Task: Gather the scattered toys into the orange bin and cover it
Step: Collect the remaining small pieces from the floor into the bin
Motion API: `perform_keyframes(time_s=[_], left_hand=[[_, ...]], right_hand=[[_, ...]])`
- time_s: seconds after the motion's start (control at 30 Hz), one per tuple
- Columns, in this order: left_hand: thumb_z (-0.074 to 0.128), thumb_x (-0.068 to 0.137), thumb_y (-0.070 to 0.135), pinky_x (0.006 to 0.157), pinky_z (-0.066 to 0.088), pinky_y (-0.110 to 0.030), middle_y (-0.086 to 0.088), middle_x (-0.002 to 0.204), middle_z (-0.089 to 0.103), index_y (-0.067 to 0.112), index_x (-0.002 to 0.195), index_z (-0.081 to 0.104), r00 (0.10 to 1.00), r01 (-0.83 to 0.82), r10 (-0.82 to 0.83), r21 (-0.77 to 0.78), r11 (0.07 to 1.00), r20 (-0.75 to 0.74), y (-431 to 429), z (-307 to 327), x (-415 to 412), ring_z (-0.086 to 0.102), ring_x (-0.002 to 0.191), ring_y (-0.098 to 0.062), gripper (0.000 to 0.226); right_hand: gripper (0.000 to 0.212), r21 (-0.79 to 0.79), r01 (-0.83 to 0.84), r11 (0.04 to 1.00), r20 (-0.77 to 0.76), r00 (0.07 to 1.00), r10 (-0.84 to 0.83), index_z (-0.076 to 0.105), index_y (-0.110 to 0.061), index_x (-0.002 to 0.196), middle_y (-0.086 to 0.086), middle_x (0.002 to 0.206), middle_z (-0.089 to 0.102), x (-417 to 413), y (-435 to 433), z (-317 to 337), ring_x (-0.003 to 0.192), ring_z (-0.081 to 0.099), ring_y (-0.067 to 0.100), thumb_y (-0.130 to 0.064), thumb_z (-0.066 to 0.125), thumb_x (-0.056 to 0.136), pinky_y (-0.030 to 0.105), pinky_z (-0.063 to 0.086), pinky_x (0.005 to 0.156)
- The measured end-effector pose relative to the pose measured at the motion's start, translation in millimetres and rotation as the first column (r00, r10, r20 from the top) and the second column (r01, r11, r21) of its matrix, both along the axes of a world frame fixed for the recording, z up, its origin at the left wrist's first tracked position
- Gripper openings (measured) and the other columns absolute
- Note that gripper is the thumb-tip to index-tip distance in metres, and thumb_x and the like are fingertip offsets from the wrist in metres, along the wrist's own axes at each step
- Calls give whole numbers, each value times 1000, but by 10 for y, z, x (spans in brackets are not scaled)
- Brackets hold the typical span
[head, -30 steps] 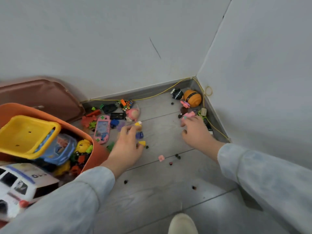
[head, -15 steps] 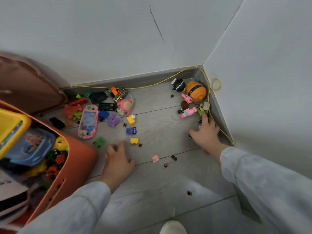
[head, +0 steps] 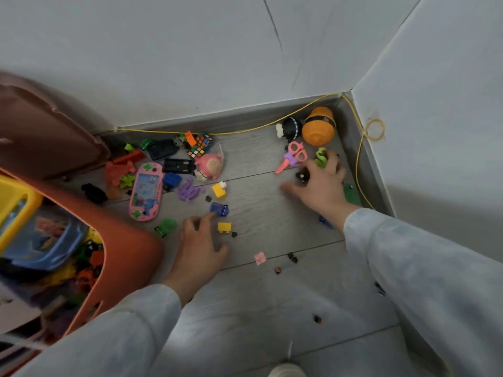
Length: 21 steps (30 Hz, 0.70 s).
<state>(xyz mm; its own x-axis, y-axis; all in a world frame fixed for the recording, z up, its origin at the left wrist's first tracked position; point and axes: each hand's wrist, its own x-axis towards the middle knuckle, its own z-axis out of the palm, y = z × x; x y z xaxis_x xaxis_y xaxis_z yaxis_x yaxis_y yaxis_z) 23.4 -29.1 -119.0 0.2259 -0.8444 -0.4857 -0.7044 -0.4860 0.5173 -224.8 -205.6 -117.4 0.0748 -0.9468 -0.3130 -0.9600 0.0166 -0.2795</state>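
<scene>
2 hands: both low over floor [head: 258, 308].
L hand [head: 198, 246]: mid floor, fingers loosely curled, holding nothing; tips just beside blue block [head: 219, 209] & yellow block [head: 224, 227].
R hand [head: 322, 187]: nr floor's far-right corner, fingers curled round green toy [head: 321, 157]; pink scissors [head: 292, 156] just beside.
Orange bin [head: 128, 240]: floor's left edge, uncovered, toys inside.
Loose toys: pink handheld game [head: 145, 191] beside bin; puzzle cube [head: 200, 145] at far edge; orange round toy [head: 318, 129] in corner.

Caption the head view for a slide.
Left hand by a blue toy, right hand over small toys near the corner; orange bin part full.
</scene>
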Motion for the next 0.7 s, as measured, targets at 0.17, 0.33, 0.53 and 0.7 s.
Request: perform_keyframes(time_s=[0.17,0.33,0.53,0.7], left_hand=[[69,77,32,101,39,-42,-12,141,20,31,149,22,994,60,-53,-72,996,98,-50,19,-72,33,125,-36,85],[67,77,51,107,32,-56,-17,159,3,34,152,11,916,266,-196,-164,950,350,-231,41,-47,16,140,-44,96],[63,70,74,113,6,-71,-7,159,-31,44,152,-4,838,392,-335,-48,919,431,-576,33,69,-27,144,-43,109],[58,68,82,108,5,-77,-8,158,-34,45,152,-9,801,427,-348,-58,902,488,-746,20,34,-31,141,-47,113]], right_hand=[[29,-60,-128,990,24,991,129,57,-24,97,16,146,25,121,131,-57,123,34,48,-39,73,77,46,31,106],[28,-49,-168,985,92,981,172,57,-18,102,14,119,41,77,298,-51,104,48,43,-23,71,79,41,42,93],[38,-88,-137,987,112,983,146,58,-17,113,17,139,34,23,291,32,125,41,40,-20,76,80,44,38,105],[91,-70,-119,990,123,984,126,31,-40,149,8,163,-6,22,163,11,147,8,43,-37,83,74,55,22,116]])
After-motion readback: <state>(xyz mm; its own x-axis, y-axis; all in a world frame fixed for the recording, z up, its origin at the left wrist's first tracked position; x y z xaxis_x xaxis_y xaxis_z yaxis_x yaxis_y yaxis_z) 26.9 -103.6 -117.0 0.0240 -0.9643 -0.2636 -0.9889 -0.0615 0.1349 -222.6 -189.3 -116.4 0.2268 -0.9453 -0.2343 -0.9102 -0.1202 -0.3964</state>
